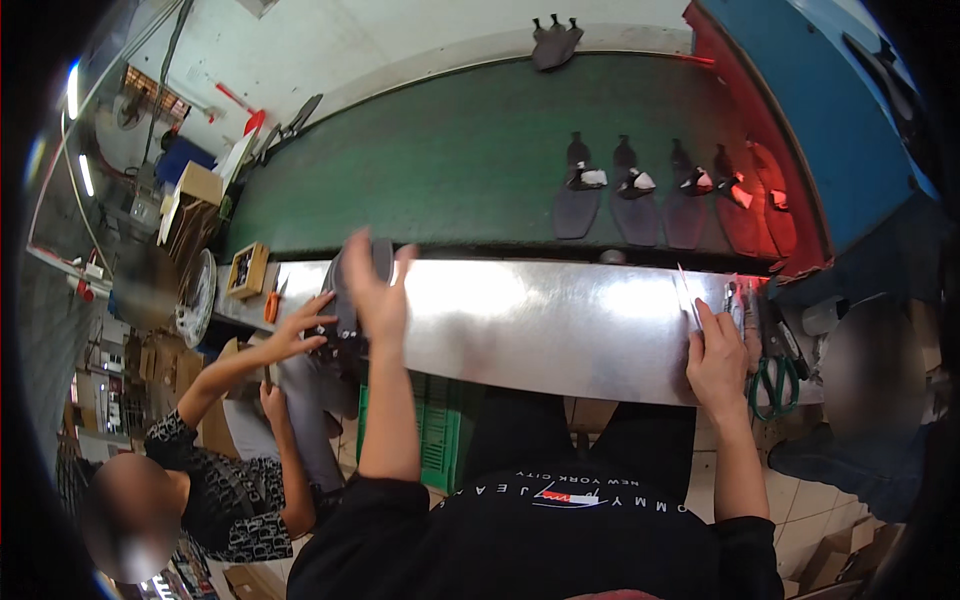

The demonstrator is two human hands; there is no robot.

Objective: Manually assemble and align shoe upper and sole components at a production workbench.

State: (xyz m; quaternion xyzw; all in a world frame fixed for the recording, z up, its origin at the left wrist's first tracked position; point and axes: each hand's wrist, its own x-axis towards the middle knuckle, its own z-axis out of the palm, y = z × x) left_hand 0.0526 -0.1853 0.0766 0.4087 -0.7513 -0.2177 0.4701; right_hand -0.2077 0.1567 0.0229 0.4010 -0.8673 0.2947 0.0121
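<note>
Right hand (718, 355), over right end of steel worktop (520, 330): curled closed round one thin, pointed tool (687, 290), tip directed away from body. Just beside: green-handled scissors (775, 385). Left hand (378, 300), blurred: open, thumb and fingers well apart, nothing visibly gripped; in front of dark footwear (345, 345) at worktop's left, contact too blurred to tell. At same footwear: co-worker's hand (305, 330). Farther left: orange-handled tool (272, 305), wooden box (247, 270). Beyond: green belt (430, 150), bearing row of five dark sandals (577, 210) at right. At far edge: another dark sandal (556, 48).
</note>
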